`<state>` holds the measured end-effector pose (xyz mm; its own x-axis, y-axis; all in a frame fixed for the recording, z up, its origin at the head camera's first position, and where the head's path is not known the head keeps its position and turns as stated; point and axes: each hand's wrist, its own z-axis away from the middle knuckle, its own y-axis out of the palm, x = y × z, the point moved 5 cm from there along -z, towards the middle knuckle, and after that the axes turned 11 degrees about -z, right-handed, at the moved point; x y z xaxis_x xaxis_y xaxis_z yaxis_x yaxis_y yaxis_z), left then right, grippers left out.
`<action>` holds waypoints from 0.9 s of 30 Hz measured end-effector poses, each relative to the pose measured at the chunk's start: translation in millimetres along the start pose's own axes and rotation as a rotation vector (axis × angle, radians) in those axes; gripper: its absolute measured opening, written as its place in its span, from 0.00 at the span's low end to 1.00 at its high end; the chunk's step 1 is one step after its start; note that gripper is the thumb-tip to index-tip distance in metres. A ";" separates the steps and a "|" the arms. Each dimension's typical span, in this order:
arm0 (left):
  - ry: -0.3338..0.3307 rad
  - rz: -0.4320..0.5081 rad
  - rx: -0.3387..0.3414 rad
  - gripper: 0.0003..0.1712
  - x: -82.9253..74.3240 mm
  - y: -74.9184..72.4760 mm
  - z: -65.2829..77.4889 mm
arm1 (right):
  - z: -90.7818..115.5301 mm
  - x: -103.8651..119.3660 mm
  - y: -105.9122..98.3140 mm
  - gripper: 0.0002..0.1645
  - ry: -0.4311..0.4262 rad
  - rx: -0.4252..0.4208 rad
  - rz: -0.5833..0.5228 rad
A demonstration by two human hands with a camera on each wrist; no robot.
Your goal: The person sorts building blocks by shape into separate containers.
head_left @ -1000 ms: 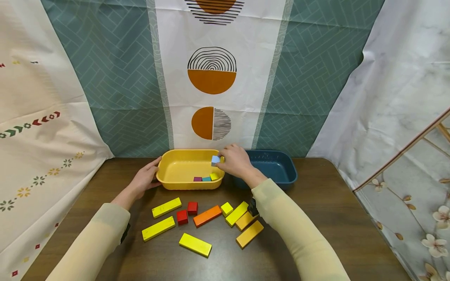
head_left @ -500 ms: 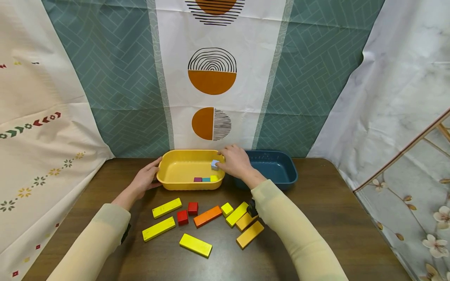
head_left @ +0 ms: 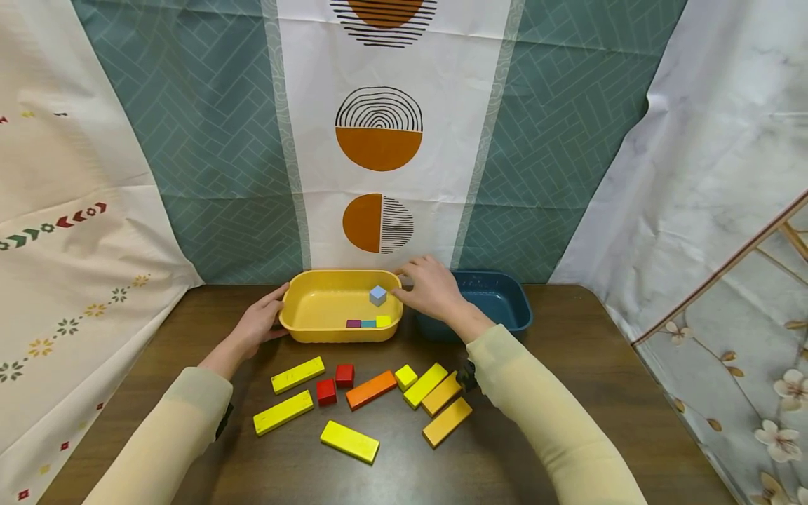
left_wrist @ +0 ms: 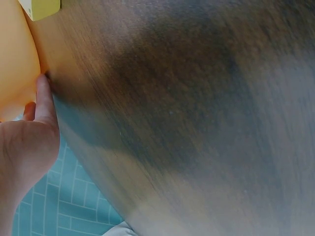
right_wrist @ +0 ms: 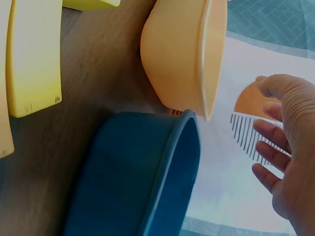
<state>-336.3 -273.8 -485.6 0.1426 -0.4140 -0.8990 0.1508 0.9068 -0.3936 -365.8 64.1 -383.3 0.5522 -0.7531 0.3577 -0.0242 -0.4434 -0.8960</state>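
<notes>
A light blue cube lies at the right side inside the yellow tub. Purple, teal and yellow blocks line the tub's near wall. My left hand rests against the tub's left end, fingers towards the rim and thumb lower down; the left wrist view shows the straight thumb touching the wall. Above the tub's right rim my right hand holds nothing. Its thumb and fingers stand apart in the right wrist view, beyond the dark blue tub.
On the brown table, several yellow bars, red cubes, an orange bar, a yellow cube and tan bars lie in front. A patterned cloth hangs directly behind both tubs.
My right hand has lowered the light blue cube into the yellow tub, let go and shifted slightly right. The left hand stays at the tub's left end.
</notes>
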 end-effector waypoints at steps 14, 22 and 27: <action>0.011 0.005 -0.001 0.34 1.3 -1.1 -1.0 | 25.2 -5.7 -29.5 0.24 -0.048 -0.043 -0.039; 0.015 -0.005 0.001 0.34 1.4 -0.3 -1.9 | 43.3 -10.8 -44.0 0.22 -0.076 -0.060 -0.043; 0.007 -0.007 -0.005 0.34 2.5 0.4 -3.0 | 54.0 -14.6 -49.8 0.23 -0.097 -0.067 -0.020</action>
<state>-338.8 -274.2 -488.6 0.1349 -0.4195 -0.8977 0.1469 0.9044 -0.4006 -327.6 123.4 -358.1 0.6312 -0.6947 0.3450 -0.0668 -0.4919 -0.8681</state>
